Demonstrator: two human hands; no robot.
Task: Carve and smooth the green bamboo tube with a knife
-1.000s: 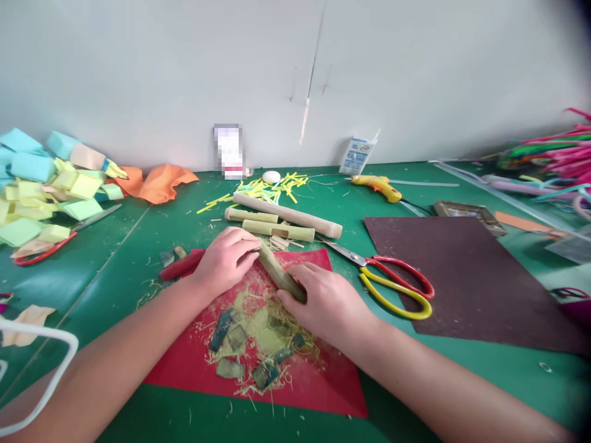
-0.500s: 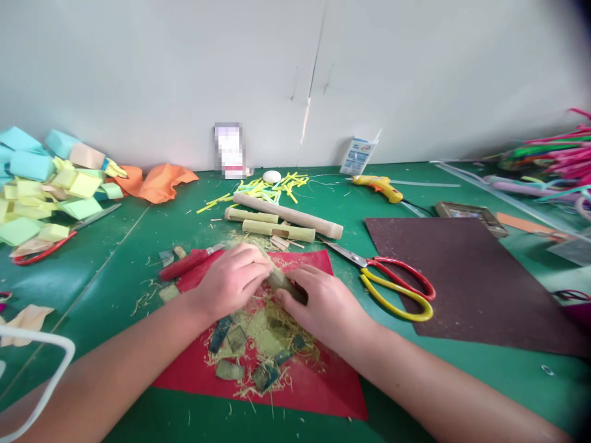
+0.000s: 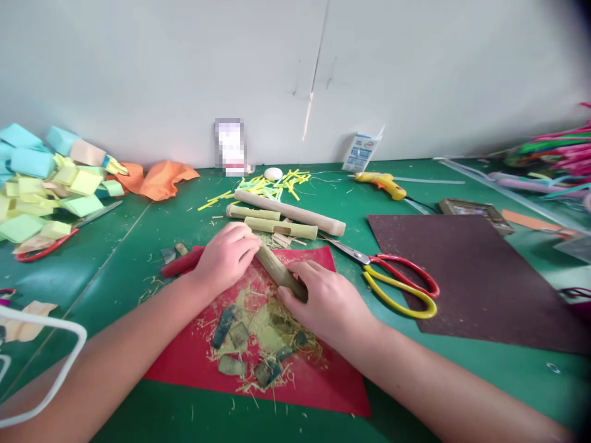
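Note:
A pale green bamboo tube [image 3: 279,271] slants over a red sheet [image 3: 323,394]. My right hand [image 3: 323,298] is wrapped round its near end, thumb on the near side. At the far end, my left hand [image 3: 231,252] has its fingers curled closed on the tube; whether anything thin lies under the fingers is hidden. Below the tube, fine shavings [image 3: 272,338] and several dark flat pieces [image 3: 223,329] lie on the sheet. A red handle [image 3: 182,263] pokes out beside my left wrist, the rest of it hidden by my hand.
Beyond my hands lie a slotted bamboo piece [image 3: 281,227] and a long pale rod [image 3: 290,212]. Open scissors [image 3: 401,283] rest partly on a dark brown sheet [image 3: 462,283]. Farther back are a yellow glue gun [image 3: 383,183] and yellow strips [image 3: 295,181]. Folded papers [image 3: 32,203] pile up left.
My left hand has shifted up and left towards the tube's far end, baring more of its middle. My right hand stays at the near end. The view has shifted slightly.

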